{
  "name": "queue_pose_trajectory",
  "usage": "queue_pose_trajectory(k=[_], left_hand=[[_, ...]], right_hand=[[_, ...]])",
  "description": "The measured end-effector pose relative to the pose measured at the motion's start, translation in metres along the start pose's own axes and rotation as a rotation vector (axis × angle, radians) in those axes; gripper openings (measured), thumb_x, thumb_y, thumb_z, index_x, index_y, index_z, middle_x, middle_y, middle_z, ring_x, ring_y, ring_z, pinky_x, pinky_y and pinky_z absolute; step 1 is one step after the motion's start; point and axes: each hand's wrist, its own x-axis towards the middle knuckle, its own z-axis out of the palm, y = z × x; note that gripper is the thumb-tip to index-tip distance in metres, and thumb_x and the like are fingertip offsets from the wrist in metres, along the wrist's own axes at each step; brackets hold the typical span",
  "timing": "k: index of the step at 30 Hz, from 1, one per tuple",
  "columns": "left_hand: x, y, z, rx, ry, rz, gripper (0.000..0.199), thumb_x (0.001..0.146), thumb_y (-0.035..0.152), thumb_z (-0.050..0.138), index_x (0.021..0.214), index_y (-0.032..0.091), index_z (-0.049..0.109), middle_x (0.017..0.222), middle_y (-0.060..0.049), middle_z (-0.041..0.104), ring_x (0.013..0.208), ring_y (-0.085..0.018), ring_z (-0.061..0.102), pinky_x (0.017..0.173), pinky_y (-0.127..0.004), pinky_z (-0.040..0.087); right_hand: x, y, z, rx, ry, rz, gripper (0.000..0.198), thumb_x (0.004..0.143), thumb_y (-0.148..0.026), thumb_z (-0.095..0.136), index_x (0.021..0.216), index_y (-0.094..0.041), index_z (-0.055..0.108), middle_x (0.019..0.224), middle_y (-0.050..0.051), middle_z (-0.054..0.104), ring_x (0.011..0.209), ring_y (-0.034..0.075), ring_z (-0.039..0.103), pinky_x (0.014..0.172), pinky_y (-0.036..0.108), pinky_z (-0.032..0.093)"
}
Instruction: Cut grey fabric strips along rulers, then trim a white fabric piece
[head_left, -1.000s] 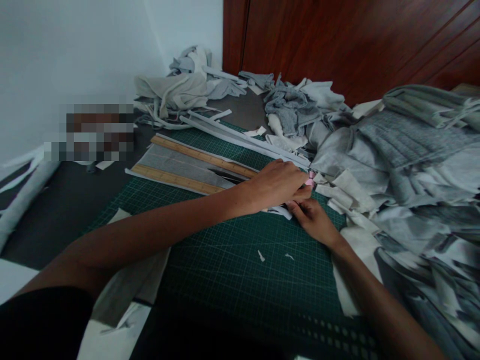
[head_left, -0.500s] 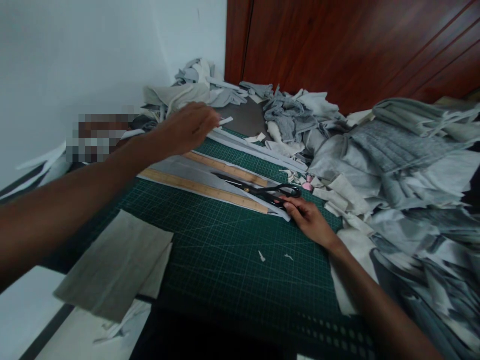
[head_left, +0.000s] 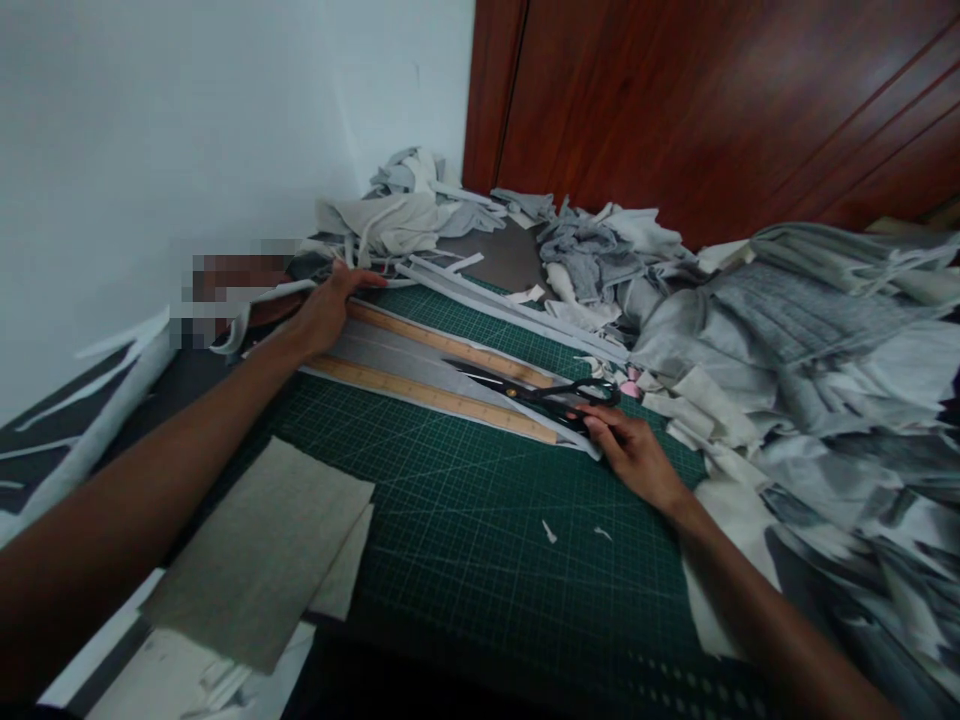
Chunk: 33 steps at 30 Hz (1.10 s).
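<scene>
My right hand [head_left: 636, 455] is closed around the lower handle of black scissors [head_left: 517, 392]. The scissors rest over the near end of a long grey cloth strip [head_left: 390, 352], their blades pointing left and away. Two wooden rulers lie along the strip: a far ruler [head_left: 450, 348] and a near ruler [head_left: 435, 400]. At the strip's far left end, my left hand [head_left: 324, 312] reaches over the rulers with its fingers stretched out. It is beside the far ruler's end; whether it touches the cloth I cannot tell. Everything lies on a green cutting mat [head_left: 465, 530].
Folded beige cloth [head_left: 262, 550] sits at the mat's front left edge. Narrow pale strips [head_left: 517, 310] run along the back. Heaped grey and white fabric [head_left: 810, 320] covers the right side, with scraps [head_left: 397, 215] by the wall. A pink bit [head_left: 630, 382] lies near the scissors.
My left hand has come down and left, from above the mat to the far end of the rulers, its fingers now stretched out. My right hand stays at the scissors. The view shifted slightly.
</scene>
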Motion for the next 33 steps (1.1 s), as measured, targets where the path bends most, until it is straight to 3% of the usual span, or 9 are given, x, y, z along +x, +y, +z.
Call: queue_pose_trajectory(k=[4,16,33], left_hand=[[0.000,-0.001,0.004,0.011,-0.020,0.027,0.092,0.097,0.063,-0.009,0.129,0.014,0.062,0.140,-0.009,0.060,0.131,-0.023,0.049,0.122,-0.042,0.024],[0.000,-0.005,0.003,0.017,-0.068,0.088,0.096,0.095,0.067,-0.010,0.116,0.016,0.069,0.129,-0.007,0.067,0.123,-0.022,0.055,0.119,-0.040,0.031],[-0.002,0.002,0.002,0.017,-0.091,0.127,0.096,0.093,0.071,-0.009,0.110,0.016,0.069,0.131,-0.003,0.067,0.122,-0.018,0.053,0.119,-0.040,0.031]], right_hand=[[0.000,0.001,0.003,-0.015,0.013,0.001,0.041,0.099,-0.047,0.048,0.119,-0.022,0.074,0.115,0.008,0.077,0.094,0.024,0.071,0.081,0.037,0.056],[0.008,-0.006,0.006,-0.014,-0.008,-0.004,0.042,0.100,-0.048,0.048,0.120,-0.022,0.073,0.120,0.009,0.075,0.105,0.027,0.071,0.090,0.043,0.056],[0.015,-0.009,0.009,-0.011,-0.017,-0.050,0.040,0.100,-0.048,0.048,0.121,-0.023,0.073,0.119,0.008,0.075,0.106,0.026,0.072,0.093,0.044,0.056]])
